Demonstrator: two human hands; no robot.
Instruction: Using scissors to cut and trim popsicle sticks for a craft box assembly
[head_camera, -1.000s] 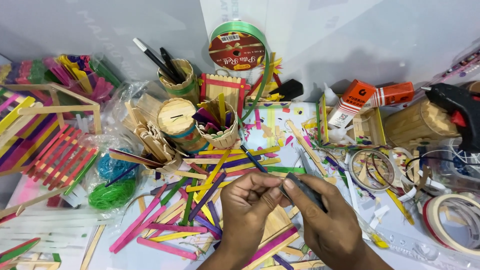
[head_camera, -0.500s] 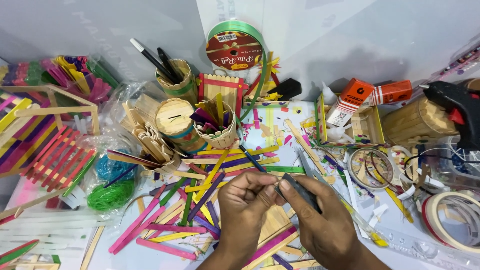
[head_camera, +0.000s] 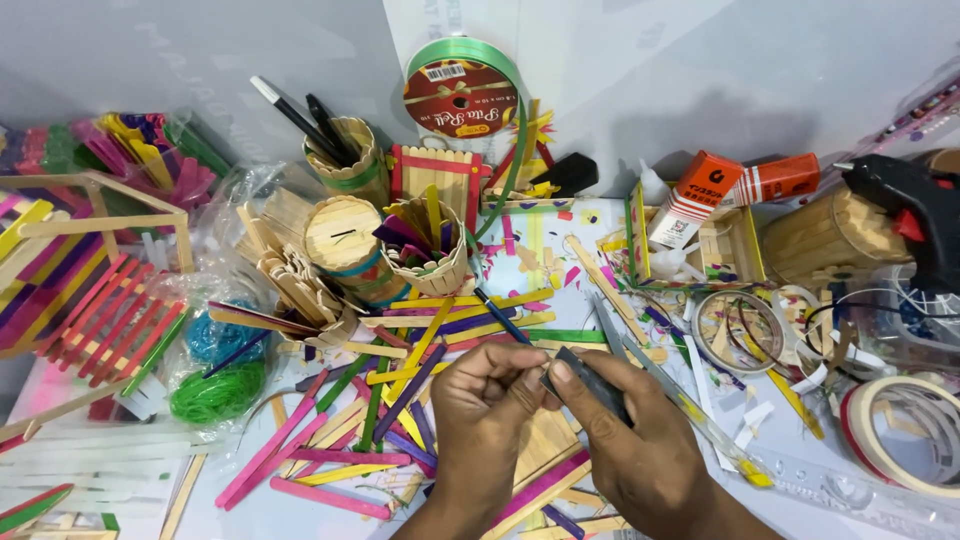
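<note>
Your two hands meet low in the centre over a dark grey, flat, oblong cutter (head_camera: 592, 383). It lies tilted, its upper-left end near your left hand (head_camera: 487, 412) and its length running down-right beneath your right hand (head_camera: 645, 450). Your right thumb presses along its top face; your left fingers (head_camera: 520, 372) curl at its tip. It is raised above coloured craft sticks (head_camera: 400, 400).

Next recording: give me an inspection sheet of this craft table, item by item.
Surface: white table, mostly covered.
Job's things: dark flat cutter pinched between both hands.
Clutter: coloured craft sticks, green ribbon spool, stick-built pen cup, tape roll, clear ruler.
Grips: left hand and right hand meet on the cutter.
Cables: thin wires by the black glue gun.
Surroundings: white wall; nobody else seen.
</note>
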